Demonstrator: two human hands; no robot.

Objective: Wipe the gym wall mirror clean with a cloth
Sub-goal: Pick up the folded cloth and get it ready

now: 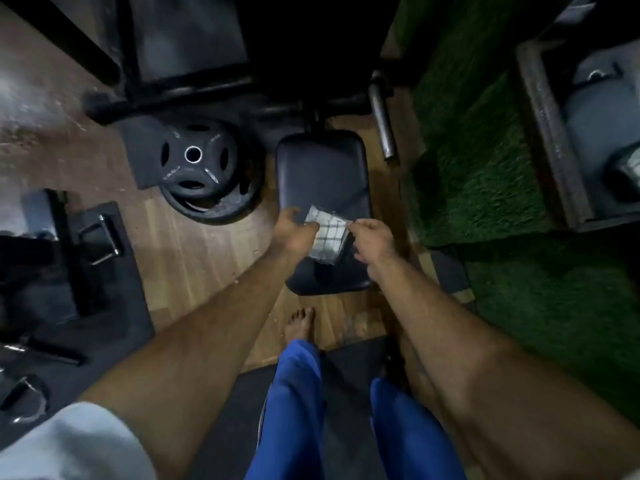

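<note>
A small white cloth with a dark checked pattern (pixel 327 233) hangs between both hands above a black padded bench seat (pixel 323 168). My left hand (pixel 294 230) grips the cloth's left edge. My right hand (pixel 372 240) pinches its upper right corner. The cloth's lower part droops over the seat. No mirror is in view.
Black weight plates (pixel 199 168) lie on the wooden floor left of the bench. A bench frame with a steel bar (pixel 381 119) stands behind. Green artificial turf (pixel 485 168) covers the right side. Metal handles (pixel 100 240) lie on black mats at left. My bare foot (pixel 301 323) stands below the seat.
</note>
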